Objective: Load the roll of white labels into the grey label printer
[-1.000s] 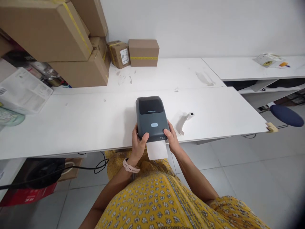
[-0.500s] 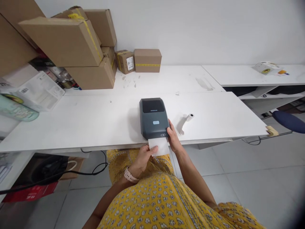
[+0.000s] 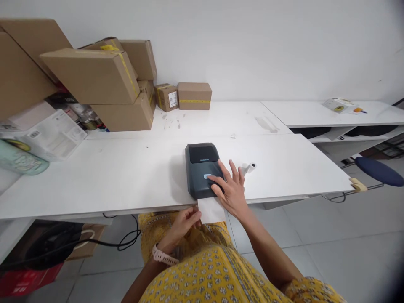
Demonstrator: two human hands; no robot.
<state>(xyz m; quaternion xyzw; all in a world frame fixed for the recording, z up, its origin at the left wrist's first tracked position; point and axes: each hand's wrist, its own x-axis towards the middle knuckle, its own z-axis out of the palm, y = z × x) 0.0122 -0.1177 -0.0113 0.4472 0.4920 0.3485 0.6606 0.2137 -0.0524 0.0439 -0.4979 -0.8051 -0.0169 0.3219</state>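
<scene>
A dark grey label printer (image 3: 202,185) sits at the front edge of the white table, with a blank white strip of paper (image 3: 211,211) coming out of its front and hanging past the edge. My left hand (image 3: 184,223) is closed at the strip's left edge, thumb over its corner; the fingers behind are partly hidden. Over the printer's right side, my right hand (image 3: 232,191) is open with fingers spread, one fingertip at the light button (image 3: 207,176) on top. A small white paper roll (image 3: 251,167), its end uncurled, lies to the right, partly behind my right hand.
Stacked cardboard boxes (image 3: 94,78) stand at the back left, with two smaller boxes (image 3: 195,97) beside them. A white carton (image 3: 57,132) and a green bottle (image 3: 23,158) are at the left. A dark blue seat (image 3: 378,171) is at the right; black cables (image 3: 126,240) hang below the table.
My right hand has moved from the printer's right side onto its top, fingers spreading, one at the button. My left thumb has slid outward to the paper's left edge. The view has tilted up.
</scene>
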